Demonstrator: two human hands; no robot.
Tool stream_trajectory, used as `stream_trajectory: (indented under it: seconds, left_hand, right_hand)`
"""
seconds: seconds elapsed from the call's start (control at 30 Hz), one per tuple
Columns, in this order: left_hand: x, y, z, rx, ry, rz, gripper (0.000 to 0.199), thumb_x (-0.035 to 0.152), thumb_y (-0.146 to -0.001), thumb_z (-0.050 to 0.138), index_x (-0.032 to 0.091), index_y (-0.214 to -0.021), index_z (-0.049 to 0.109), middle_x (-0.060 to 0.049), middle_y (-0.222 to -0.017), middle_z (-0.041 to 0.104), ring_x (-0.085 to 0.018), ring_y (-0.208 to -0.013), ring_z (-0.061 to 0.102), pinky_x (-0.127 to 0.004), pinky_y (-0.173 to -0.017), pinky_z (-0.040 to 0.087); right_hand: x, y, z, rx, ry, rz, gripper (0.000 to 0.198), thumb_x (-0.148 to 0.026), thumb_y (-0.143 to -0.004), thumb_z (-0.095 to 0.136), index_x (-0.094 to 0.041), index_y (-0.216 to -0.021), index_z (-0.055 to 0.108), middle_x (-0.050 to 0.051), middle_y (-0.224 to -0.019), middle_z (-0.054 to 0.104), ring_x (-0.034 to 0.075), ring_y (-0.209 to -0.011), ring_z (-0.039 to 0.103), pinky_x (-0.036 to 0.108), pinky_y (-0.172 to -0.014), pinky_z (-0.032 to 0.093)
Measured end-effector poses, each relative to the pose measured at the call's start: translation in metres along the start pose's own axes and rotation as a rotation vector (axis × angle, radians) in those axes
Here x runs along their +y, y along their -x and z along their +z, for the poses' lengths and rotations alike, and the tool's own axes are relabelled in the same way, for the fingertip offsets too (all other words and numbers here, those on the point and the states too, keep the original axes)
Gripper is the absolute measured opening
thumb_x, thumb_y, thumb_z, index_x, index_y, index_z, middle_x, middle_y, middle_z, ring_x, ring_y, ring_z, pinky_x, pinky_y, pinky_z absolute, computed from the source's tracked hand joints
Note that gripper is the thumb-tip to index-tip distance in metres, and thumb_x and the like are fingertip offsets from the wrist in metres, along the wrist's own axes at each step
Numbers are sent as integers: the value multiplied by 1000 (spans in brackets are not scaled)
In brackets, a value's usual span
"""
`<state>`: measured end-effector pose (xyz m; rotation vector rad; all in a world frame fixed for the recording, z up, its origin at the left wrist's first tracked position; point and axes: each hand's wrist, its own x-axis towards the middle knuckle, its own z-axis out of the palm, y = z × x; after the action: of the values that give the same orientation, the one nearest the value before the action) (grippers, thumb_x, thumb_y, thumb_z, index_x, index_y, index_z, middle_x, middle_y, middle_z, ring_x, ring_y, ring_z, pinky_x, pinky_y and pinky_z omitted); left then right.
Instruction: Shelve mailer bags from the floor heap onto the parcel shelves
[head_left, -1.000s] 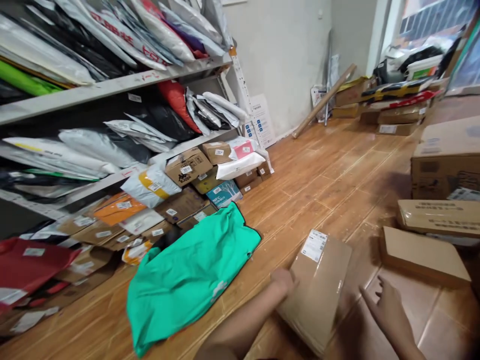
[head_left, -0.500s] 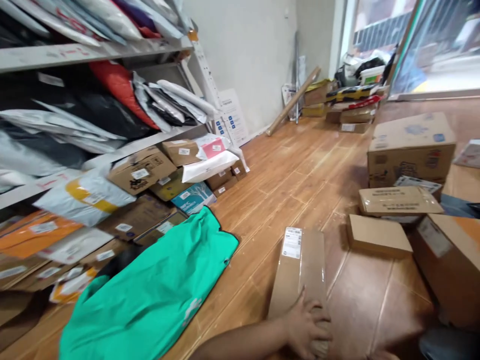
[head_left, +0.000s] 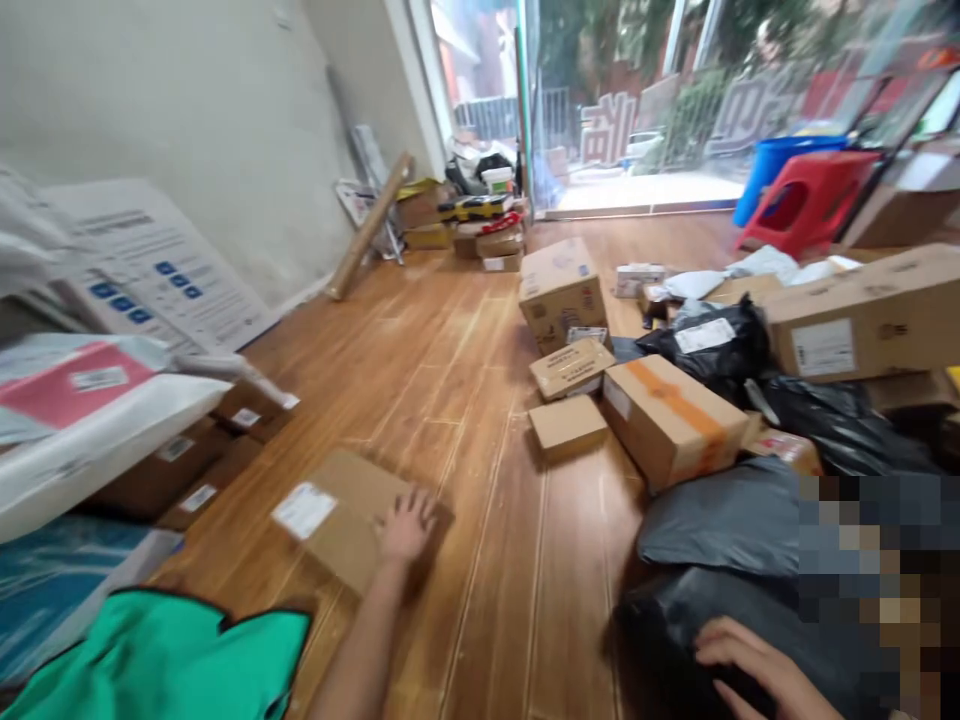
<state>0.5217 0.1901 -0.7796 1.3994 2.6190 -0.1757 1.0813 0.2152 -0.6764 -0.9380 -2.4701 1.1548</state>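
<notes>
Brown cardboard, left hand [head_left: 407, 525]: a flat parcel [head_left: 349, 520] is touched near its right edge by spread fingers; no grip is closed around it; it is laid on the wooden floor [head_left: 480, 520], with its white label [head_left: 305, 510] turned up at the left side.
Dark plastic, right hand [head_left: 757, 665]: a bulky dark bag [head_left: 720, 595] is overlapped by parted, loosely bent fingers; whether it is gripped cannot be told; a grey bag [head_left: 712, 515] is seen just beyond.
Green cloth [head_left: 172, 660]: spread at the lower left; apart from the parcel.
Left stack: labelled brown boxes [head_left: 176, 460] are topped by a white packet [head_left: 112, 440] and a pink package [head_left: 60, 390].
Right heap: an orange-taped carton [head_left: 637, 415], a small plain box [head_left: 566, 430] and a long carton [head_left: 885, 320] are mixed with plastic bags.
Far end: a red stool [head_left: 814, 200] is stood beside a blue bin [head_left: 787, 165].
Progress, as judged: the left stack appears arranged; the right heap appears unsorted; the parcel is placed between them, on bare floor, with its handling seemingly unfinished.
</notes>
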Motion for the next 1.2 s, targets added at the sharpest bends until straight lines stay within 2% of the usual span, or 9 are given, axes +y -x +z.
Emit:
stream_trajectory:
  seconds: [0.07, 0.13, 0.3, 0.37, 0.53, 0.7, 0.83, 1.0, 1.2]
  left_hand:
    - [-14, -17, 1, 37, -130, -113, 56, 14, -95, 27, 24, -148, 41, -11, -160, 30, -34, -145, 23, -70, -110, 21]
    - [-10, -13, 12, 73, -232, -75, 57, 8, -93, 26, 19, -146, 45, -15, -160, 29, -35, -146, 22, -66, -112, 20]
    - [57, 62, 68, 7, -101, 449, 51, 10, -91, 36, 19, -136, 57, -15, -149, 47, -30, -139, 39, -51, -115, 26]
    - [85, 96, 84, -77, 6, 603, 45, 12, -92, 35, 20, -124, 66, -12, -127, 64, -28, -121, 56, -46, -107, 38]
    - [116, 128, 82, -94, 141, 667, 40, 27, -96, 36, 17, -75, 69, -10, -82, 70, -27, -86, 63, -45, -87, 47]
    - [120, 109, 72, -155, 344, 539, 35, 27, -94, 36, 19, -93, 70, -10, -98, 70, -24, -95, 64, -38, -85, 49]
    - [131, 106, 82, -186, 315, 491, 40, 38, -93, 37, 19, -73, 66, -9, -82, 68, -27, -86, 63, -42, -82, 49]
    - [155, 112, 97, -245, 568, 496, 41, 32, -90, 40, 22, -124, 60, -10, -122, 63, -24, -112, 62, -40, -97, 50]
    - [189, 117, 105, -221, 588, 593, 49, 28, -89, 38, 16, -135, 52, -14, -136, 53, -23, -125, 56, -38, -106, 47]
  right_hand:
    - [4, 8, 2, 60, -29, 55, 17, -24, -95, 48, -25, -107, 61, 9, -106, 64, 20, -102, 64, 30, -89, 53]
    - [10, 13, 9, 60, -83, 80, 15, -24, -95, 45, -23, -101, 59, 8, -100, 63, 19, -95, 63, 32, -84, 53]
    - [10, 0, 17, 5, -132, 31, 15, -16, -89, 47, -21, -99, 57, 7, -97, 60, 18, -91, 59, 32, -81, 50]
    - [8, -11, 14, -18, -113, -17, 19, -13, -86, 49, -21, -101, 57, 7, -99, 60, 18, -91, 59, 31, -81, 50]
    - [18, -27, 4, -47, 72, -122, 30, -10, -81, 50, -21, -108, 58, 9, -109, 60, 20, -101, 57, 34, -88, 50]
    - [39, -23, 0, -32, 185, -197, 29, -11, -81, 48, -20, -107, 58, 9, -108, 59, 20, -99, 55, 35, -86, 49]
    - [48, -21, 3, -3, 236, -255, 25, -12, -82, 47, -20, -104, 57, 10, -109, 58, 21, -97, 53, 37, -84, 47]
    - [52, -23, 7, -16, 301, -266, 24, -16, -81, 48, -19, -104, 55, 10, -108, 59, 21, -94, 51, 36, -81, 46]
    - [55, -24, 7, 10, 309, -304, 23, -19, -81, 48, -19, -103, 55, 9, -106, 59, 20, -90, 51, 35, -78, 46]
